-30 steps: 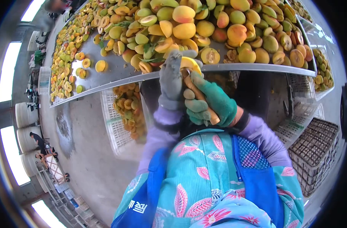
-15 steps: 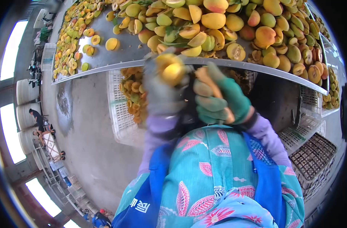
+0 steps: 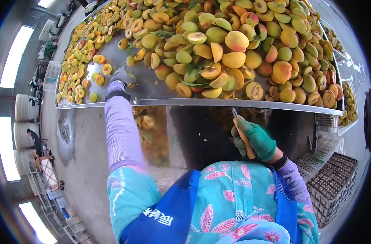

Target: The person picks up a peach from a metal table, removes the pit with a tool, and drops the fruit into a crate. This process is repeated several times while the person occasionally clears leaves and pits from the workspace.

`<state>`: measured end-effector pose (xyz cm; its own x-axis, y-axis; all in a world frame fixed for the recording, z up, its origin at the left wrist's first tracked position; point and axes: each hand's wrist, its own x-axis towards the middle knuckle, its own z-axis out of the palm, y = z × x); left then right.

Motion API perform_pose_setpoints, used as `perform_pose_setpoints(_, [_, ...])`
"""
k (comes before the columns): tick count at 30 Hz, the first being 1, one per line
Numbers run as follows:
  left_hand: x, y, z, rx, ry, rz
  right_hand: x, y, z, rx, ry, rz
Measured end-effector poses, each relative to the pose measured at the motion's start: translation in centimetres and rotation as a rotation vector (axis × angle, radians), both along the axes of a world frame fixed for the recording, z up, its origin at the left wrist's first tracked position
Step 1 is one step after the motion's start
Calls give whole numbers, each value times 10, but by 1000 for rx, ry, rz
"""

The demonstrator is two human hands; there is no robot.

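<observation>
My right hand (image 3: pixel 252 138), in a green glove, is closed around the wooden handle of a small knife (image 3: pixel 243 136). The knife's short metal tip points up toward the table's front rim. My left hand (image 3: pixel 122 76), in a grey glove, reaches over that rim onto the metal table (image 3: pixel 149 87). It is at a bare patch between loose peach halves (image 3: pixel 98 79) on the left and a large heap of peaches (image 3: pixel 234 60), whole and halved. Its fingers are not clear, and I cannot see whether a peach is in them.
Below the table, a white crate (image 3: pixel 171 142) holds peach pieces (image 3: pixel 147 121). At right stand a dark plastic crate (image 3: pixel 334 173) and a crate of peaches (image 3: pixel 350 105). A person (image 3: pixel 34 140) is beside a cart (image 3: pixel 50 173) far left.
My left hand has moved from in front of my chest, where it held a peach, out to the left onto the table. My right hand has lowered slightly, still holding the knife.
</observation>
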<state>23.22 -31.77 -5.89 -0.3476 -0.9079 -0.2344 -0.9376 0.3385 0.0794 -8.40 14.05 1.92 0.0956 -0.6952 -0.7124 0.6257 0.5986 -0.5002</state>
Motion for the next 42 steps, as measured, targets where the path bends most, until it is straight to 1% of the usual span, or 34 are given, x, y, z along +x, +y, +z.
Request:
perform_pose_setpoints(2, [-12, 36, 33, 271, 471, 74, -1, -8, 6, -126, 178, 82])
perform_pose_setpoints(3, [-27, 80, 44, 378, 900, 179, -2, -15, 7, -191, 262, 117])
perform_pose_setpoints(4, [-29, 104, 44, 624, 1299, 122, 4, -27, 13, -270, 416, 135])
perform_pose_setpoints(5, [-59, 163, 64, 680, 1489, 230, 10, -39, 17, -341, 572, 158])
perform_pose_setpoints(6, [-79, 199, 71, 526, 1395, 115, 14, -47, 15, -446, 726, 213])
perform_pose_setpoints(8, [-111, 243, 63, 480, 1515, 48, 22, -64, 10, -632, 1073, 284])
perform_pose_setpoints(10, [-143, 282, 72, 178, 1307, -188, 25, -69, -1, -581, 1193, 301])
perform_pose_setpoints(12, [-163, 296, 62, 319, 1496, -163, 21, -62, -16, -703, 1278, 197])
perform_pose_setpoints(14, [-174, 305, 63, 538, 1701, -97, 20, -53, -19, -748, 1303, 120])
perform_pose_setpoints(16, [-183, 314, 74, 836, 1924, 25, 17, -45, -15, -723, 1279, 84])
perform_pose_setpoints(18, [-189, 322, 74, 435, 1616, -111, 15, -42, -13, -715, 1339, 112])
perform_pose_setpoints(19, [-188, 324, 74, 254, 1428, -215, 16, -40, -13, -715, 1361, 129])
perform_pose_setpoints(22, [-188, 325, 74, 23, 1254, -335, 14, -39, -14, -784, 1407, 178])
perform_pose_setpoints(23, [-187, 326, 75, -18, 1214, -347, 14, -38, -11, -738, 1358, 184])
perform_pose_setpoints(25, [-189, 325, 71, -196, 1142, -429, 14, -35, -1, -640, 1262, 193])
perform_pose_setpoints(27, [-194, 323, 66, -480, 1071, -561, 38, -35, -28, -744, 1139, -43])
perform_pose_setpoints(29, [-200, 325, 70, -174, 1265, -329, 46, -35, -16, -529, 842, -118])
perform_pose_setpoints(30, [-198, 331, 69, -4, 1334, -197, 44, -34, -15, -529, 837, -117])
perform_pose_setpoints(32, [-209, 338, 77, 155, 1502, -61, 37, -35, -18, -530, 820, -103])
perform_pose_setpoints(33, [-210, 342, 79, 132, 1454, -1, 35, -36, -23, -498, 940, -39])
perform_pose_setpoints(34, [-211, 343, 83, 103, 1411, 54, 33, -36, -16, -429, 672, -31])
perform_pose_setpoints(36, [-211, 340, 94, 367, 1458, 100, 28, -29, 10, -269, 130, -8])
perform_pose_setpoints(37, [-207, 340, 96, 506, 1470, 130, 19, -26, 27, -236, -72, 12])
perform_pose_setpoints(40, [-205, 327, 87, 874, 1532, 62, 8, -25, 12, -354, -84, 112])
perform_pose_setpoints(41, [-205, 323, 81, 922, 1538, 9, 6, -18, 15, -327, -294, 80])
perform_pose_setpoints(42, [-207, 322, 80, 949, 1535, 4, 7, -16, 11, -360, -468, 56])
